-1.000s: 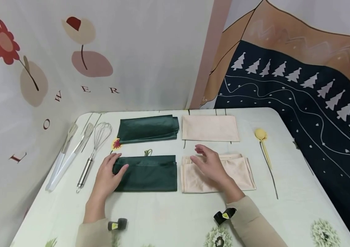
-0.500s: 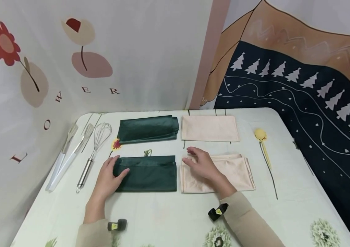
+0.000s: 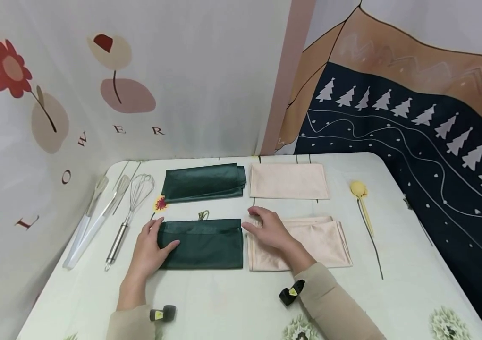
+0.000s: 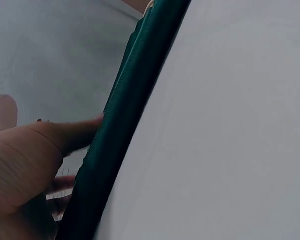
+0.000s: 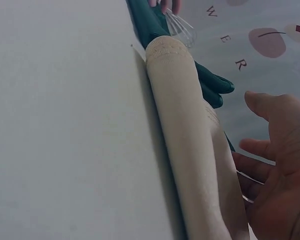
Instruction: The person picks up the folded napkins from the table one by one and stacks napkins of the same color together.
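Observation:
A folded dark green cloth (image 3: 207, 245) lies on the near side of the table. My left hand (image 3: 149, 250) is at its left end, thumb resting on top and the other fingers along the side edge. In the left wrist view, that thumb (image 4: 85, 131) meets the thick folded cloth (image 4: 122, 115). To the right is a folded beige satin cloth (image 3: 317, 243). Over its left part hovers my right hand (image 3: 272, 231), fingers loosely bent toward the green cloth's right edge and holding nothing. The right wrist view has this hand (image 5: 285, 155) beside the beige folds (image 5: 182, 105).
Behind lie another folded green cloth (image 3: 202, 183) and a second beige one (image 3: 289, 182). A whisk (image 3: 128, 217) and two white-handled utensils (image 3: 96, 222) are at the left. At the right is a yellow spoon (image 3: 360, 196). Fabric curtains (image 3: 198, 94) stand behind the table.
My right hand has slid left across the near beige cloth toward the green one. My left hand stays at the green cloth's left end. The head view has tilted up slightly.

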### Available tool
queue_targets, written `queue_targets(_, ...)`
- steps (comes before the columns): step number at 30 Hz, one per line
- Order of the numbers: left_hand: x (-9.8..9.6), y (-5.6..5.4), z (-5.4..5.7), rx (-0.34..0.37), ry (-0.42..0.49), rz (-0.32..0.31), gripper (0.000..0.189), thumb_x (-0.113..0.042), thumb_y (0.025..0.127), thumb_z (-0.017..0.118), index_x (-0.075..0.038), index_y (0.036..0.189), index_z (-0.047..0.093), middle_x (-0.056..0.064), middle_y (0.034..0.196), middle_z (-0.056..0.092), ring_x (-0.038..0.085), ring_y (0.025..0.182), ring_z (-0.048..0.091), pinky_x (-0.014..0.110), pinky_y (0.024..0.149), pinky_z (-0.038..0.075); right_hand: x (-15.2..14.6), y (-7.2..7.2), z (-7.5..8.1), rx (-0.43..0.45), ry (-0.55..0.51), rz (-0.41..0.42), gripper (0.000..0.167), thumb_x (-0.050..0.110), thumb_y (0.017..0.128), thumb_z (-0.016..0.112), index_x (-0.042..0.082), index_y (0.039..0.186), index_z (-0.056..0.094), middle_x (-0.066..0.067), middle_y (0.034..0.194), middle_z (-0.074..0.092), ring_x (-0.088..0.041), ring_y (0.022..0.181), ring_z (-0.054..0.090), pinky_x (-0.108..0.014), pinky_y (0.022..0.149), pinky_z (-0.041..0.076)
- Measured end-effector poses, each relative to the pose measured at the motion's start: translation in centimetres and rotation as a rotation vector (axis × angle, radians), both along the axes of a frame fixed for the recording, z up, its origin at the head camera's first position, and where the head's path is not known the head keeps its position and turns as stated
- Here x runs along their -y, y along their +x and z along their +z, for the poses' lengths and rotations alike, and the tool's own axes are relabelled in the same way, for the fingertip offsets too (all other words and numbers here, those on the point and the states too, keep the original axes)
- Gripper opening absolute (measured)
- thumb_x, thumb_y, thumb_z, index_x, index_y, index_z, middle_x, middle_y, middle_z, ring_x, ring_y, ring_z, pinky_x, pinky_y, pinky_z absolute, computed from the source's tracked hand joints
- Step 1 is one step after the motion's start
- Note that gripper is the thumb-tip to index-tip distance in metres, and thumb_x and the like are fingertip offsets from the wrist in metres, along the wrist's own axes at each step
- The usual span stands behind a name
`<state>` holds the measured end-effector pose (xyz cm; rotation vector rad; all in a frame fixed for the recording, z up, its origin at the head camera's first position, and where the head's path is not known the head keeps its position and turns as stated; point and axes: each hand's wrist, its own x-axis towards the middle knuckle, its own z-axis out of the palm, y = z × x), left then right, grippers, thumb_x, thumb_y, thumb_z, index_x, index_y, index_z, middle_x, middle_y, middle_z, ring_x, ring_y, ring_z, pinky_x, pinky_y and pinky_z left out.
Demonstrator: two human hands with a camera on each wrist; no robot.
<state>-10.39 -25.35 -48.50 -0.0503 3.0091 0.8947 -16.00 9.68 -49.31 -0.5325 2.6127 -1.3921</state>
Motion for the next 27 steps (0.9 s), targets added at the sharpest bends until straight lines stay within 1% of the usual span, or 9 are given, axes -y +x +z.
queue_targets(4,0.0,-0.1,-0.2,-0.023,-0.021,-0.013,0.083,-0.038,0.093,0.074,0.001,0.154,0.032,0.032,0.154,0.028,0.054,0.136,0.031,0.068,0.111,0.028,0.4,0.0,-0.1,0.009,0.020,0.029,0.054,0.033,0.098,0.068,0.002,0.141,0.056,-0.011,0.130,0.065,-0.026,0.121,0.059,-0.043,0.104,0.047)
queue_targets(8,0.1,-0.4,-0.1,-0.028,-0.037,-0.039,0.080,-0.038,0.094,0.072,0.001,0.153,0.034,0.031,0.155,0.031,0.054,0.134,0.033,0.068,0.110,0.030,0.9,-0.2,-0.1,0.003,0.065,0.052,0.054,0.037,0.099,0.067,0.004,0.141,0.057,-0.008,0.125,0.066,-0.025,0.116,0.060,-0.042,0.101,0.048)
queue_targets(12,0.1,-0.6,0.0,-0.015,-0.060,-0.060,0.078,-0.042,0.096,0.069,0.001,0.152,0.037,0.030,0.155,0.033,0.054,0.134,0.032,0.070,0.108,0.029,1.2,-0.5,0.0,0.001,0.089,0.071,0.056,0.043,0.099,0.065,0.007,0.141,0.058,-0.005,0.124,0.066,-0.023,0.116,0.060,-0.041,0.102,0.047)
queue_targets(15,0.1,-0.7,0.0,0.003,-0.075,-0.067,0.079,-0.046,0.096,0.068,0.001,0.152,0.038,0.029,0.155,0.034,0.054,0.136,0.031,0.073,0.106,0.027,1.4,-0.6,0.0,0.004,0.106,0.084,0.061,0.050,0.097,0.065,0.009,0.142,0.057,-0.003,0.124,0.066,-0.022,0.117,0.059,-0.042,0.102,0.047)
queue_targets(18,0.1,-0.8,-0.1,0.013,-0.089,-0.074,0.079,-0.047,0.094,0.070,0.000,0.151,0.040,0.028,0.154,0.036,0.053,0.137,0.030,0.072,0.103,0.029,1.5,-0.6,0.1,0.015,0.110,0.094,0.067,0.052,0.094,0.068,0.010,0.145,0.054,-0.003,0.125,0.064,-0.022,0.116,0.058,-0.042,0.101,0.047)
queue_targets(20,0.2,-0.9,-0.1,0.014,-0.093,-0.079,0.079,-0.045,0.092,0.072,-0.001,0.150,0.042,0.028,0.153,0.037,0.052,0.136,0.031,0.071,0.102,0.030,1.5,-0.7,0.1,0.026,0.119,0.100,0.071,0.052,0.091,0.072,0.011,0.146,0.053,-0.001,0.126,0.063,-0.021,0.116,0.057,-0.041,0.101,0.047)
queue_targets(23,0.4,-1.1,0.0,0.007,-0.083,-0.083,0.078,-0.038,0.090,0.077,-0.001,0.148,0.043,0.029,0.150,0.040,0.053,0.135,0.032,0.072,0.100,0.030,1.5,-0.8,0.1,0.026,0.142,0.109,0.074,0.050,0.087,0.077,0.012,0.146,0.052,0.000,0.126,0.063,-0.020,0.116,0.057,-0.040,0.101,0.046)
queue_targets(25,0.5,-1.3,0.0,0.002,-0.071,-0.083,0.076,-0.032,0.089,0.080,0.000,0.147,0.044,0.030,0.148,0.042,0.054,0.134,0.033,0.072,0.100,0.031,1.6,-0.9,0.1,0.006,0.163,0.119,0.072,0.046,0.086,0.079,0.012,0.144,0.054,0.001,0.123,0.063,-0.019,0.114,0.057,-0.040,0.101,0.045)
queue_targets(27,0.6,-1.4,0.1,0.000,-0.058,-0.080,0.074,-0.027,0.087,0.081,0.001,0.146,0.046,0.031,0.145,0.044,0.054,0.132,0.035,0.073,0.099,0.031,1.7,-1.1,0.0,-0.030,0.185,0.132,0.065,0.041,0.086,0.081,0.011,0.140,0.058,0.001,0.116,0.064,-0.019,0.109,0.057,-0.042,0.101,0.044)
